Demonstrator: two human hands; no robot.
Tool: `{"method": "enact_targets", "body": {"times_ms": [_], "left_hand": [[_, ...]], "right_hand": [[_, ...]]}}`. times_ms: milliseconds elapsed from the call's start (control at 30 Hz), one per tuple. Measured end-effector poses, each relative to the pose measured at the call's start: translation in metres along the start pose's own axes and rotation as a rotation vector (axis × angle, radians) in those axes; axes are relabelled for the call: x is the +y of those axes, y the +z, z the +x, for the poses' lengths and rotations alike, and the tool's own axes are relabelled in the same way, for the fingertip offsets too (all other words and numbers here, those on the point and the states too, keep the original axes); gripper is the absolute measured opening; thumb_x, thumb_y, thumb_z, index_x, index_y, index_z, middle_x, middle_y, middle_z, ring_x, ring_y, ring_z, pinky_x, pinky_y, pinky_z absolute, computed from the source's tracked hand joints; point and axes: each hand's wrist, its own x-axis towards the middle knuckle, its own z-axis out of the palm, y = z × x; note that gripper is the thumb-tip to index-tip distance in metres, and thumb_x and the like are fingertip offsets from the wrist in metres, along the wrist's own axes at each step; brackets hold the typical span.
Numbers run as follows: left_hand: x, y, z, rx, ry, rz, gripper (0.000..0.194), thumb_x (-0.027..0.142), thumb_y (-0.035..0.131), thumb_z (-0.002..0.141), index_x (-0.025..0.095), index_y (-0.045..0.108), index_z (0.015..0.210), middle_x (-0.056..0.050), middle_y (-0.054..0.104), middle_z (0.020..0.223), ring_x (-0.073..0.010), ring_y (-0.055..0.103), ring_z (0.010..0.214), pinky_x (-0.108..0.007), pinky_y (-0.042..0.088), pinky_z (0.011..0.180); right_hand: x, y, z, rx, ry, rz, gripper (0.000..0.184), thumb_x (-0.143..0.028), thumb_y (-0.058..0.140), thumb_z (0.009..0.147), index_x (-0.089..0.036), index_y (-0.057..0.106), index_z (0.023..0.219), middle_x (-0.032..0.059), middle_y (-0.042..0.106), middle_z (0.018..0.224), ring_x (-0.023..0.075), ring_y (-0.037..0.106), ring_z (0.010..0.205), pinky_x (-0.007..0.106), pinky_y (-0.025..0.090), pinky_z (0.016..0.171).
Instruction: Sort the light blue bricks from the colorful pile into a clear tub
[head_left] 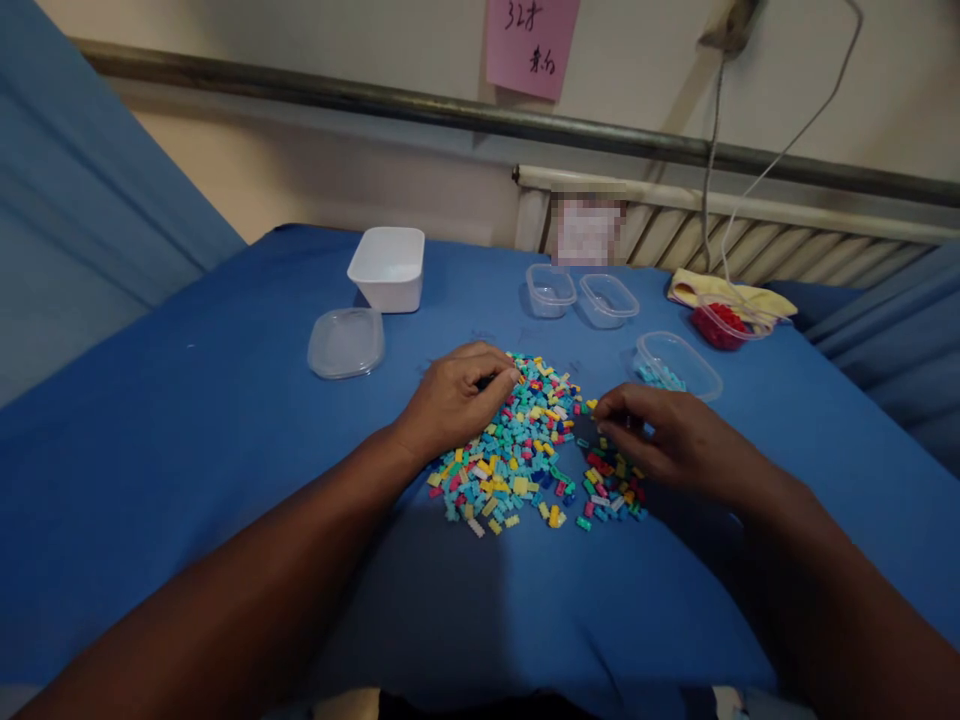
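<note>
A heap of small coloured bricks (517, 450) lies in the middle of the blue cloth (187, 450). My left hand (454, 400) rests curled on the heap's left upper edge, fingers bent over something dark that I cannot make out. My right hand (667, 435) hovers at the heap's right side, thumb and fingertips pinched together over a smaller scatter of bricks (611, 485); whether a brick is held is too small to tell.
A white tub (388, 267) and a clear lid (346, 343) sit at the back left. Two clear small boxes (551, 290) (609, 300) stand behind the heap, a clear box with teal bricks (679, 365) to the right, one with red bricks (720, 325) farther back.
</note>
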Motion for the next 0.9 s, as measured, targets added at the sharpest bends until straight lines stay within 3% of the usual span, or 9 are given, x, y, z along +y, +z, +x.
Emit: {"method": "enact_targets", "body": {"times_ms": [167,400,600,733,833,900], "left_hand": [[-0.001,0.000,0.000,0.004,0.004,-0.001,0.019,0.025,0.068,0.104,0.021,0.081,0.091,-0.005,0.080,0.103,-0.0219,0.076,0.100,-0.039,0.058,0.093],[-0.002,0.000,0.000,0.007,0.006,0.014,0.017,0.024,0.069,0.104,0.021,0.082,0.092,-0.004,0.080,0.103,-0.0211,0.076,0.100,-0.038,0.058,0.093],[-0.003,0.000,0.000,-0.005,0.009,0.006,0.019,0.028,0.068,0.104,0.021,0.081,0.092,-0.005,0.080,0.104,-0.0222,0.076,0.102,-0.038,0.058,0.095],[-0.001,-0.001,0.000,-0.010,-0.004,0.003,0.021,0.027,0.067,0.104,0.021,0.080,0.088,-0.005,0.080,0.102,-0.0223,0.075,0.101,-0.039,0.057,0.093],[0.001,-0.001,0.000,-0.002,-0.014,-0.003,0.021,0.026,0.067,0.103,0.022,0.081,0.089,-0.005,0.080,0.102,-0.0220,0.076,0.100,-0.039,0.057,0.093],[0.002,-0.001,0.000,-0.004,-0.019,-0.009,0.021,0.026,0.067,0.103,0.022,0.081,0.088,-0.005,0.080,0.102,-0.0219,0.076,0.100,-0.039,0.057,0.093]], "right_hand": [[-0.004,0.022,0.016,-0.123,-0.154,-0.124,0.015,-0.016,0.063,0.107,-0.021,0.076,0.112,0.0073,0.080,0.105,0.0230,0.075,0.094,0.034,0.055,0.083],[-0.016,0.021,0.026,-0.240,0.015,-0.245,0.021,-0.007,0.065,0.102,-0.020,0.080,0.107,0.0066,0.080,0.101,0.0209,0.075,0.088,0.030,0.050,0.077],[-0.016,0.027,0.033,-0.212,0.000,-0.272,0.024,-0.006,0.060,0.101,-0.019,0.081,0.101,0.0071,0.079,0.094,0.0206,0.073,0.082,0.030,0.047,0.073],[-0.013,0.014,0.027,-0.085,-0.046,-0.148,0.021,-0.007,0.063,0.095,-0.020,0.079,0.098,0.0049,0.080,0.094,0.0197,0.073,0.082,0.030,0.050,0.073],[0.002,-0.011,0.015,0.189,-0.002,-0.143,0.016,-0.017,0.064,0.097,-0.023,0.079,0.098,0.0053,0.081,0.094,0.0222,0.074,0.084,0.032,0.054,0.076],[0.020,-0.027,0.008,0.424,0.089,-0.289,0.017,-0.024,0.064,0.098,-0.023,0.081,0.101,0.0084,0.082,0.097,0.0263,0.076,0.086,0.037,0.056,0.079]]}}
